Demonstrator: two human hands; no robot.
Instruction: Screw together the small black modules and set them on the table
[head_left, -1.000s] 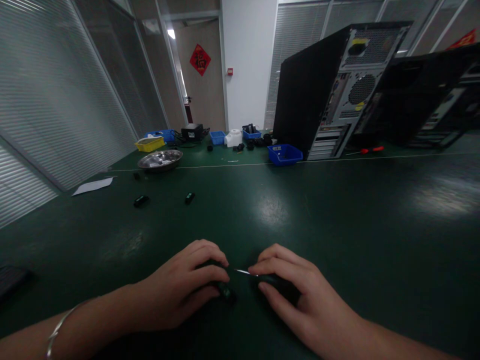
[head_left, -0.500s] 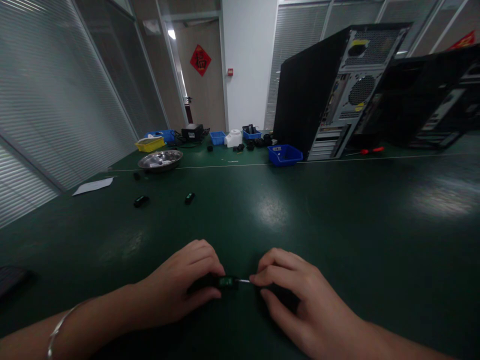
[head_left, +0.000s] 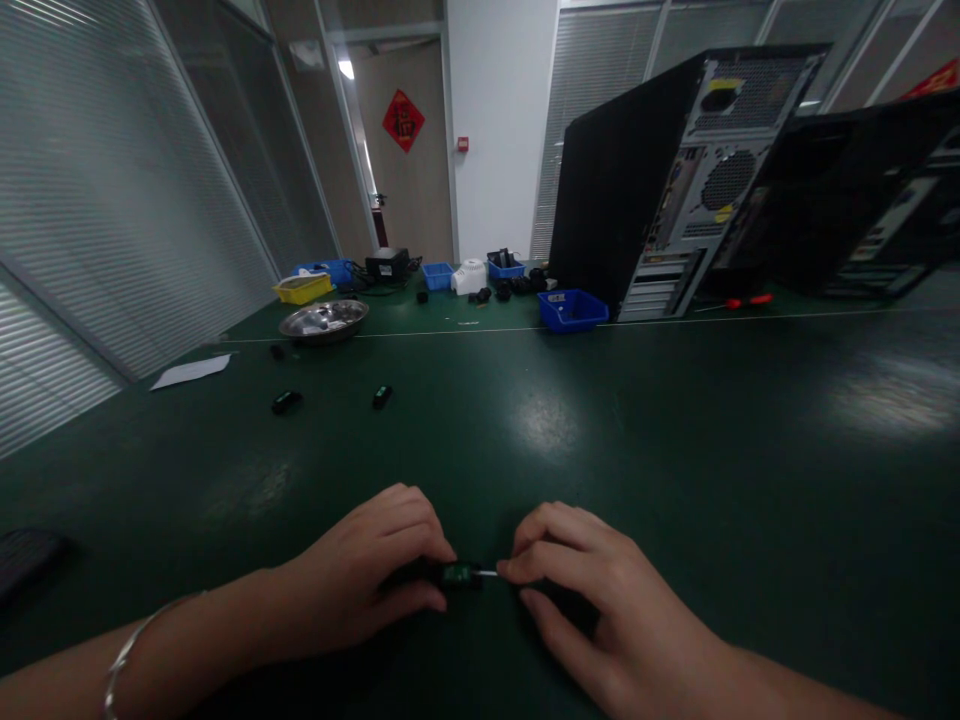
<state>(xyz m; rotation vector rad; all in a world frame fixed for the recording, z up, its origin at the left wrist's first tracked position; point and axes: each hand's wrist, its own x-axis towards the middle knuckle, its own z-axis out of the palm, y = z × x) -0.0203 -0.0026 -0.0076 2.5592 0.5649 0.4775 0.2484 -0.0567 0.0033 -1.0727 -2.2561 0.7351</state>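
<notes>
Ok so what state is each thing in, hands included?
Left hand: closed on the small black device
Small black device: gripped at its left end
Right hand: closed around the tool
Tool: metal shaft meeting the device's right end
Metal bowl: upright, holding pieces
Front blue bin: upright, holding parts
Door: apparently ajar

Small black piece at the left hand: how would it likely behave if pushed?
Probably stiff: the black piece looks like a compact block. Likely light, being smaller than the left hand. Might slide, since the green table looks glossy.
</notes>
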